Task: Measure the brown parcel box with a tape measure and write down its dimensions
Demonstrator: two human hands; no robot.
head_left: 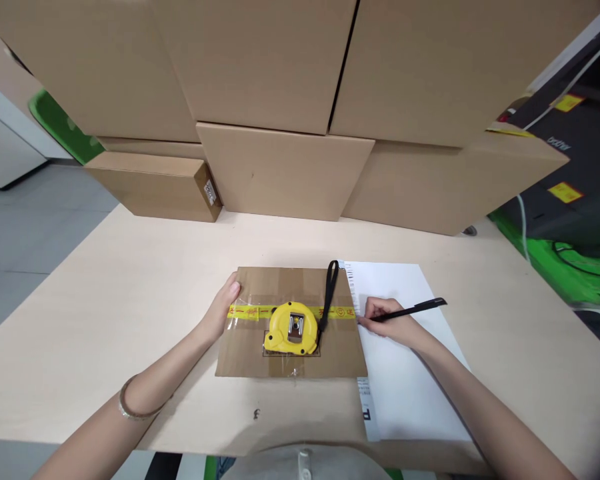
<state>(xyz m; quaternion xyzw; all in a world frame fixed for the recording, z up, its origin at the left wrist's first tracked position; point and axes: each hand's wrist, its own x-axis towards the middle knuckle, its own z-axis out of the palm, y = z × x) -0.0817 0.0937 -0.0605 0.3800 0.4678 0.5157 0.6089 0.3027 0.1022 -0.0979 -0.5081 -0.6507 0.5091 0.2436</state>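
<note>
Near the front edge of the desk (155, 287), left hand (221, 309) touched box (243, 360), finger closure unclear; right hand (389, 320) pinched pen (423, 307).

The left hand (224, 310) touches the left edge of a cardboard box (245, 350), which bears a yellow tape measure (285, 331). Right of the box, the right hand (387, 321) holds a black pen (415, 309) over white paper (410, 393).
</note>
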